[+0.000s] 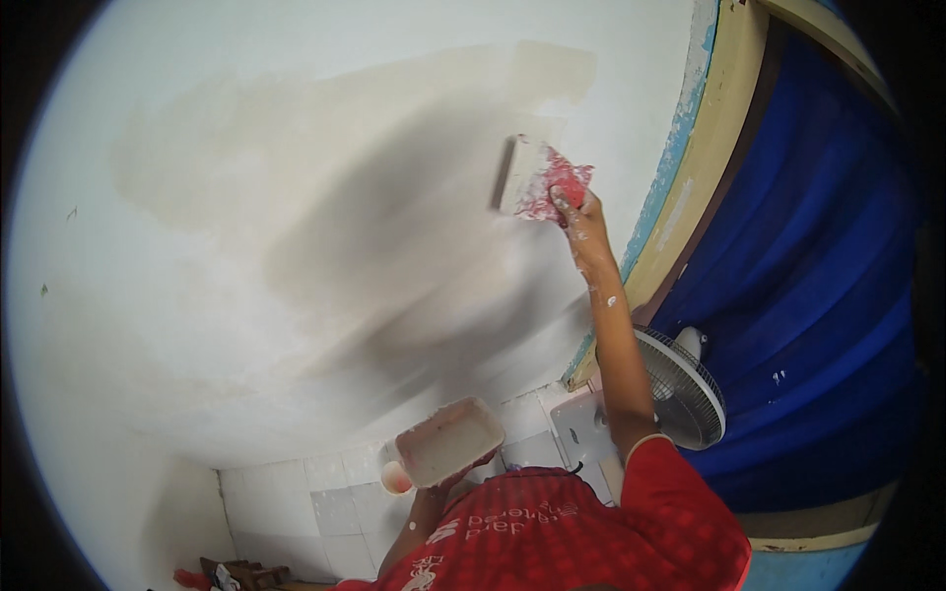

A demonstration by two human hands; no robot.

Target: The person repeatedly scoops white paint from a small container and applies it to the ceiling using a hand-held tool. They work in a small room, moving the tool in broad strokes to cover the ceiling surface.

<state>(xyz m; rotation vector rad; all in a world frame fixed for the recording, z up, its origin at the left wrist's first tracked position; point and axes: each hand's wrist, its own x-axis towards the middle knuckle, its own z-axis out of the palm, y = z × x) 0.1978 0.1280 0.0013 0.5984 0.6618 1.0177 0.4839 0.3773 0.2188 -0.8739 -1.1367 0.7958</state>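
High on the white wall (236, 325), my right hand (583, 219) grips a wide putty knife (552, 187) with a red, plaster-smeared body and a pale blade. Its edge is at the wall, over a beige damp-looking patch; I cannot tell how firmly it presses. White smears dot my hand and forearm. Low in front of my chest, my left hand (455, 479) supports a rectangular tub (406, 439) from below, its fingers mostly hidden. Whitish filler (448, 445) lies inside the tub.
A grey fan (690, 389) stands beside my right arm, before a blue curtain (798, 266) in a cream door frame (705, 138). On the tiled floor (340, 512) are a small pinkish cup (396, 478), a pale grey object (583, 426) and a dark pile (241, 573).
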